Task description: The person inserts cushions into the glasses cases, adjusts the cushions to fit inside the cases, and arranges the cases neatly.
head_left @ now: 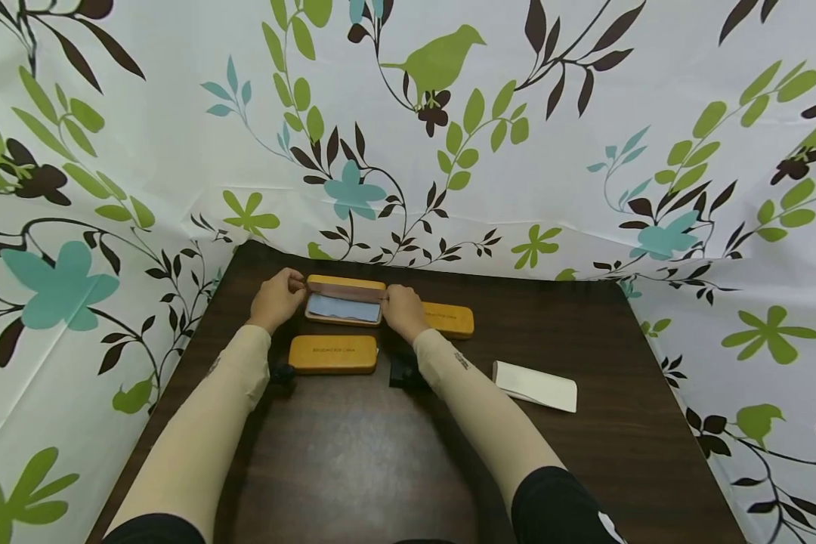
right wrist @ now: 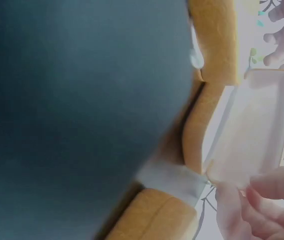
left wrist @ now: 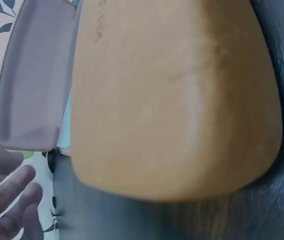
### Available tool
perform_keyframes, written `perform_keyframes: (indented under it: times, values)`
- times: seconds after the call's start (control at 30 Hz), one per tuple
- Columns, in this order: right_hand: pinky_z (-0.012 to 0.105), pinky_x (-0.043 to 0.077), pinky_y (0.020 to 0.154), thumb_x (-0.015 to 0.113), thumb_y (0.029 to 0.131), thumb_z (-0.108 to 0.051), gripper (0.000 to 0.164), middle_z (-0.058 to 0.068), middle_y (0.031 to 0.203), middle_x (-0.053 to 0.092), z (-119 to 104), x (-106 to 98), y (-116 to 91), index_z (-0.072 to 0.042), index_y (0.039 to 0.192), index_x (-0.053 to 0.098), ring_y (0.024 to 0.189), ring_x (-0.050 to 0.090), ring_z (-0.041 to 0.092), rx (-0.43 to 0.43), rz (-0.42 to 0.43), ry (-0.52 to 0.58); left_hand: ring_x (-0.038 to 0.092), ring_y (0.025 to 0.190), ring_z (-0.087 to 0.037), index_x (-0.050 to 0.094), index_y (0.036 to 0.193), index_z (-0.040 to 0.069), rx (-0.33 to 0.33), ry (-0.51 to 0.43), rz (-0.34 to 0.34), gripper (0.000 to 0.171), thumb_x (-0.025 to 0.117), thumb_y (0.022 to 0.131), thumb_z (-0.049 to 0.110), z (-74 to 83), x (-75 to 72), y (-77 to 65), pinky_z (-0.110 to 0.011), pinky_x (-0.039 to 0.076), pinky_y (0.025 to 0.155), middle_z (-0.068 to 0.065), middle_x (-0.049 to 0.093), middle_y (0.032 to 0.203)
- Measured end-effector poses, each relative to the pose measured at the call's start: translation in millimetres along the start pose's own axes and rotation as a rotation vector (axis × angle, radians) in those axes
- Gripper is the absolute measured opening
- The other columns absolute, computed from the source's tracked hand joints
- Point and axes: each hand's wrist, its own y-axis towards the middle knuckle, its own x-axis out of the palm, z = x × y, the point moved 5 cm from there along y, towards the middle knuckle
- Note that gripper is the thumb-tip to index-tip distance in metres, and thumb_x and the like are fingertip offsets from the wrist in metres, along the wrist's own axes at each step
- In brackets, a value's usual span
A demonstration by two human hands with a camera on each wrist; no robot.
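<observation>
An orange-yellow glasses case (head_left: 347,292) stands with its lid up near the table's far edge, a light blue cloth (head_left: 344,308) lying inside. My right hand (head_left: 405,308) is at the right end of the lid; the right wrist view shows thumb and fingertip pinching the lid's corner. Off the lid's left end is my left hand (head_left: 276,300), its fingers loosely bent and apart from the case in the left wrist view. Just in front lies a closed glasses case (head_left: 333,355) of the same colour, filling much of the left wrist view.
Another closed yellow case (head_left: 449,320) lies beyond my right hand, partly hidden by it. A folded off-white cloth or pouch (head_left: 536,385) is on the dark wooden table (head_left: 353,453) to the right. Patterned fabric (head_left: 408,174) hangs right behind the table's far edge.
</observation>
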Motion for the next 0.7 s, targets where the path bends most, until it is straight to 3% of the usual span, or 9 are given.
perform_keyframes:
  times: [0.07,0.17,0.23,0.3,0.33,0.4,0.47,0.57,0.7]
  values:
    - [0.032,0.047,0.057,0.062,0.095,-0.017,0.014,0.009,0.082,0.062,0,-4,-1,-0.004,0.095,0.058,0.066,0.058,0.020,0.027,0.025,0.037,0.061,0.104,-0.036,0.050,0.134,0.010,0.037,0.010,-0.019,0.041,0.059,0.096,0.022,4.2,-3.1,-0.3,-0.052,0.047,0.080,-0.016,0.062,0.124]
    - [0.035,0.052,0.069,0.066,0.093,-0.025,0.039,0.011,0.095,0.064,0,-4,-1,-0.004,0.122,0.050,0.077,0.064,0.023,0.039,0.008,0.123,0.057,0.112,-0.038,0.044,0.142,0.008,0.076,-0.035,-0.079,0.050,0.059,0.097,0.025,8.8,-3.5,-1.6,-0.053,0.047,0.086,-0.019,0.056,0.133]
    - [0.038,0.052,0.083,0.065,0.093,-0.031,0.055,0.013,0.114,0.064,-2,-2,0,-0.005,0.137,0.044,0.096,0.065,0.025,0.037,-0.030,0.175,0.060,0.106,-0.038,0.044,0.143,0.008,0.077,-0.080,-0.123,0.051,0.056,0.099,0.030,10.1,-2.3,-2.7,-0.051,0.050,0.084,-0.021,0.055,0.132]
    - [0.039,0.050,0.092,0.060,0.096,-0.036,0.058,0.012,0.126,0.061,-3,0,2,-0.010,0.144,0.042,0.108,0.062,0.026,0.038,-0.054,0.192,0.064,0.096,-0.036,0.046,0.142,0.007,0.070,-0.109,-0.148,0.051,0.052,0.100,0.035,10.7,-0.8,-3.1,-0.046,0.053,0.077,-0.022,0.056,0.129]
    - [0.039,0.048,0.095,0.058,0.097,-0.037,0.057,0.010,0.132,0.059,-4,0,3,-0.012,0.145,0.043,0.114,0.060,0.025,0.039,-0.058,0.193,0.066,0.090,-0.036,0.048,0.140,0.007,0.066,-0.110,-0.148,0.050,0.051,0.100,0.037,10.9,-0.5,-3.3,-0.044,0.054,0.073,-0.022,0.058,0.127]
    - [0.036,0.049,0.092,0.054,0.099,-0.038,0.051,0.008,0.132,0.059,-4,0,4,-0.014,0.143,0.048,0.107,0.062,0.024,0.048,-0.043,0.189,0.067,0.079,-0.034,0.051,0.137,0.007,0.051,-0.115,-0.137,0.048,0.049,0.100,0.039,11.2,0.4,-3.5,-0.039,0.054,0.065,-0.022,0.061,0.119]
    - [0.035,0.053,0.080,0.052,0.100,-0.036,0.045,0.008,0.129,0.062,-4,-1,6,-0.015,0.140,0.052,0.090,0.066,0.026,0.061,-0.011,0.193,0.067,0.076,-0.031,0.054,0.132,0.006,0.040,-0.110,-0.115,0.047,0.049,0.100,0.040,11.9,1.1,-3.7,-0.035,0.053,0.062,-0.021,0.063,0.112]
    - [0.033,0.052,0.072,0.054,0.100,-0.031,0.039,0.007,0.128,0.063,-4,-3,7,-0.015,0.135,0.058,0.082,0.066,0.024,0.070,0.038,0.211,0.066,0.075,-0.028,0.057,0.126,0.005,0.021,-0.096,-0.075,0.045,0.051,0.099,0.041,14.3,1.5,-3.9,-0.034,0.051,0.061,-0.020,0.066,0.104]
    - [0.032,0.053,0.085,0.057,0.098,-0.027,0.036,0.006,0.131,0.061,-4,-4,8,-0.013,0.131,0.062,0.109,0.063,0.018,0.061,0.057,0.230,0.066,0.074,-0.026,0.061,0.118,0.004,0.018,-0.067,-0.033,0.043,0.054,0.098,0.041,18.2,0.5,-4.3,-0.036,0.050,0.060,-0.019,0.070,0.098]
